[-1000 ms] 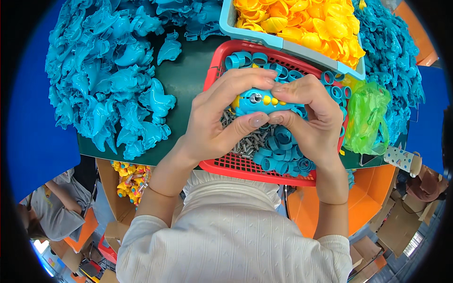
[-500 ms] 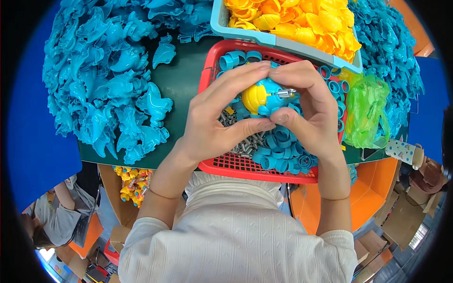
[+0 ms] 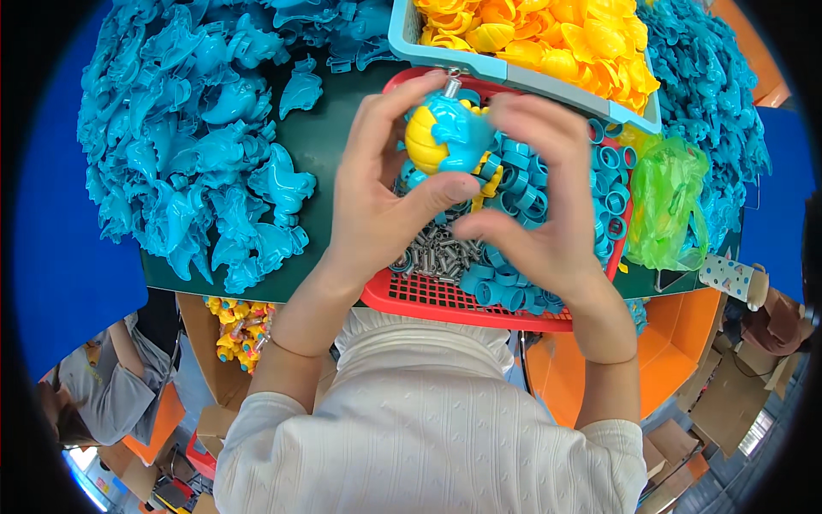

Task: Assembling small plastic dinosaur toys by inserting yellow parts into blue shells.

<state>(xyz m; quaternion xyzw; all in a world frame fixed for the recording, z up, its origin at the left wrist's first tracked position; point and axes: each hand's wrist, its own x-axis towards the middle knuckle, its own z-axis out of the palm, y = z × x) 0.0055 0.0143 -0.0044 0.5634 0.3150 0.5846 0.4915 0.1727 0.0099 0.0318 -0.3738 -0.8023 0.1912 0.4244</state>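
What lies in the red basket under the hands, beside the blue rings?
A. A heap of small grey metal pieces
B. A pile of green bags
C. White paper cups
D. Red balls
A: in the red basket, small grey metal pieces lie heaped next to the blue rings, just below the left hand.

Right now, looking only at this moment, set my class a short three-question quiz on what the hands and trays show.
1. True or false: both hands grip the blue and yellow toy above the red basket.
2. What fills the light blue tray? A) yellow parts B) grey screws C) green bags
3. Which side of the table holds the heap of blue shells, the person's left or right?

Key: 1 true, the left hand and right hand both grip it. 2 A. 3 left.
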